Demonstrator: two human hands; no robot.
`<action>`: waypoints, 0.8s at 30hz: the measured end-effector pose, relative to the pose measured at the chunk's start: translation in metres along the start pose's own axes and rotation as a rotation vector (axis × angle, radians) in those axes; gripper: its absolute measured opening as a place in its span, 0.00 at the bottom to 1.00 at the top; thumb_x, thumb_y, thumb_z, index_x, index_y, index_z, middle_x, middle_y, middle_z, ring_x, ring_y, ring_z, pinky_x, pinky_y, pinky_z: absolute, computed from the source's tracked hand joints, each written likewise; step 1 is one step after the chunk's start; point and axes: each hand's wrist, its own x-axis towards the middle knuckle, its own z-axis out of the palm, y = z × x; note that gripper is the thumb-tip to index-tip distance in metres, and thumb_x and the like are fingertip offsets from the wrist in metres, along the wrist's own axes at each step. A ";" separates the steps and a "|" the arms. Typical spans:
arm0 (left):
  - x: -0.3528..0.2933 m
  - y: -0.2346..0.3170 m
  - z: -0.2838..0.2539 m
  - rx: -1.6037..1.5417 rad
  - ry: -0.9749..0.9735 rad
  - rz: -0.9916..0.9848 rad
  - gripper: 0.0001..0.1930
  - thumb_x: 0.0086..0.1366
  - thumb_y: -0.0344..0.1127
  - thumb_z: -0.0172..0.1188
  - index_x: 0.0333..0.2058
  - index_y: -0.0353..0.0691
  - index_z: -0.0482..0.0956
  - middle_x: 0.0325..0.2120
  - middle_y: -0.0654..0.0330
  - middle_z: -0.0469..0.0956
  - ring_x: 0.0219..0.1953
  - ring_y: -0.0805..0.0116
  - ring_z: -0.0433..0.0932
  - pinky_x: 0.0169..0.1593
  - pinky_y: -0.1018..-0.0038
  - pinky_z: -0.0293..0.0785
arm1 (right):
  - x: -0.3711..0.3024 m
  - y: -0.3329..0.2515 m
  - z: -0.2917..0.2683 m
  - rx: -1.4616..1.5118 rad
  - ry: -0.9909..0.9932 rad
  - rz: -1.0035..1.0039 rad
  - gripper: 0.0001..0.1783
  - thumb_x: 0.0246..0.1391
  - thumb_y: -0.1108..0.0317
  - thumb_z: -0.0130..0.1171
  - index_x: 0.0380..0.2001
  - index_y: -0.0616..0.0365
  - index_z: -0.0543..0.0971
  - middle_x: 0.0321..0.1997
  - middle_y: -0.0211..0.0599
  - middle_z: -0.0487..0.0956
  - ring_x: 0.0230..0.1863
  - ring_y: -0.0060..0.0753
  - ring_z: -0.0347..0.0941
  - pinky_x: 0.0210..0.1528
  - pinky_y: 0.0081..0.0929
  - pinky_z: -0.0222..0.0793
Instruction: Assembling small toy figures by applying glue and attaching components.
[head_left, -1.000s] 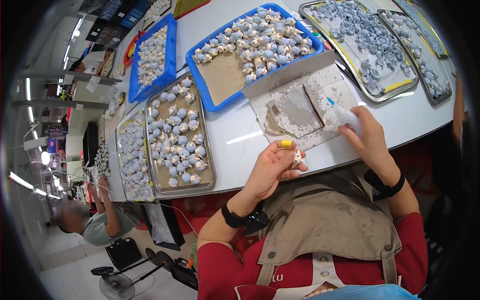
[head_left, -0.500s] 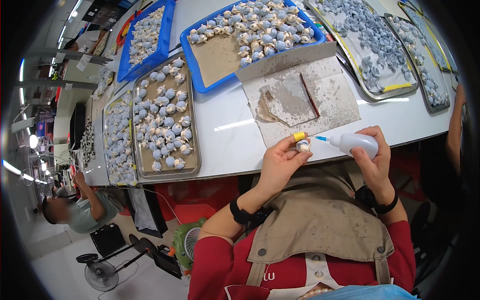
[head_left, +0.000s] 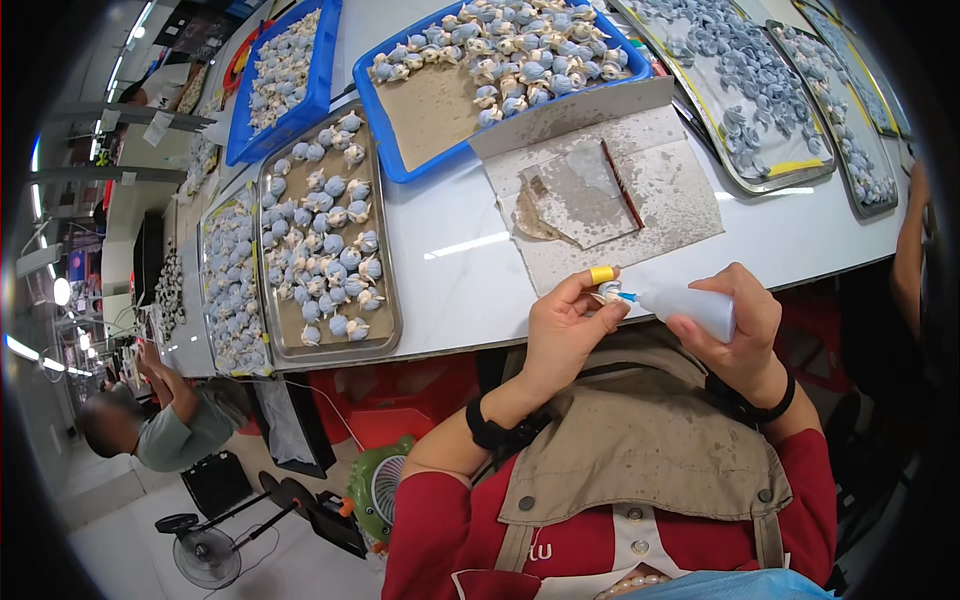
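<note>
White worktop [head_left: 465,300] stretched across a bright workshop, with a blue tray [head_left: 425,120] of small blue-and-cream pieces [head_left: 525,70] at the back and a metal tray [head_left: 391,325] of similar ones to the left. Another person [head_left: 180,435] was visible far left. A stained sheet of cardboard [head_left: 680,205] lay nearest the work, a dark stick [head_left: 622,185] on it.

Close to the worktop's near edge, the left hand [head_left: 570,325] pinched a single figure [head_left: 608,289] between thumb and fingers, a yellow band [head_left: 601,273] round one fingertip. The right hand [head_left: 740,325] was closed round a pale bottle [head_left: 700,311], tilted so its blue tip [head_left: 628,296] met, or nearly met, the figure; actual contact could not be told.

Doing this well seemed to call for a still left pinch, fingertips clear of the tip, and both hands kept close together for steadiness. A light squeeze probably suited so small a target; a hard one risked wetting the fingers.
</note>
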 end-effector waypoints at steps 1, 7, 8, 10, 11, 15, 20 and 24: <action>0.000 0.000 0.000 -0.001 -0.005 0.002 0.19 0.57 0.25 0.58 0.48 0.31 0.68 0.38 0.60 0.74 0.34 0.80 0.73 0.34 0.86 0.70 | 0.000 -0.001 0.001 -0.003 -0.003 -0.004 0.18 0.34 0.67 0.70 0.26 0.62 0.73 0.21 0.38 0.72 0.19 0.33 0.72 0.20 0.23 0.65; -0.001 0.000 -0.002 0.015 -0.014 -0.011 0.19 0.57 0.24 0.58 0.48 0.31 0.67 0.39 0.58 0.74 0.35 0.79 0.74 0.35 0.85 0.71 | 0.001 -0.001 0.002 -0.035 0.014 0.000 0.17 0.34 0.68 0.70 0.25 0.62 0.73 0.20 0.38 0.72 0.19 0.33 0.72 0.20 0.23 0.66; -0.001 0.001 -0.002 0.016 -0.015 -0.011 0.19 0.57 0.24 0.58 0.48 0.31 0.67 0.39 0.58 0.74 0.35 0.79 0.74 0.35 0.85 0.71 | 0.001 -0.001 0.002 -0.035 0.015 0.001 0.17 0.34 0.68 0.70 0.25 0.62 0.73 0.20 0.38 0.72 0.19 0.33 0.72 0.20 0.23 0.66; -0.001 0.001 0.000 -0.056 0.013 -0.015 0.20 0.57 0.25 0.58 0.49 0.31 0.67 0.39 0.57 0.75 0.36 0.76 0.75 0.36 0.85 0.72 | -0.001 0.000 0.000 -0.005 0.048 0.033 0.16 0.34 0.69 0.69 0.25 0.62 0.73 0.21 0.38 0.72 0.19 0.32 0.72 0.21 0.23 0.66; -0.001 0.001 0.000 -0.055 0.012 -0.016 0.20 0.57 0.25 0.58 0.49 0.31 0.67 0.39 0.57 0.75 0.36 0.76 0.75 0.36 0.85 0.72 | -0.001 0.001 0.000 -0.005 0.050 0.034 0.16 0.34 0.69 0.69 0.25 0.62 0.73 0.21 0.38 0.72 0.19 0.32 0.72 0.21 0.23 0.66; -0.001 0.002 -0.001 -0.004 0.013 -0.033 0.20 0.57 0.25 0.58 0.49 0.31 0.66 0.40 0.55 0.75 0.36 0.74 0.76 0.37 0.85 0.72 | -0.002 0.004 -0.001 0.010 0.053 0.052 0.15 0.34 0.69 0.69 0.25 0.62 0.73 0.21 0.37 0.72 0.19 0.32 0.72 0.21 0.22 0.66; 0.000 0.003 0.001 -0.003 0.005 -0.037 0.20 0.57 0.25 0.58 0.49 0.31 0.66 0.40 0.55 0.75 0.36 0.74 0.77 0.36 0.85 0.72 | -0.002 0.006 0.000 0.008 0.043 0.041 0.15 0.34 0.69 0.70 0.24 0.62 0.73 0.21 0.37 0.72 0.19 0.31 0.72 0.20 0.22 0.65; 0.000 0.005 0.000 -0.004 0.011 -0.043 0.20 0.57 0.26 0.58 0.48 0.31 0.67 0.39 0.55 0.75 0.35 0.73 0.77 0.36 0.85 0.72 | -0.002 0.005 0.000 0.009 0.049 0.060 0.15 0.34 0.70 0.69 0.24 0.63 0.73 0.20 0.38 0.72 0.20 0.32 0.72 0.21 0.22 0.65</action>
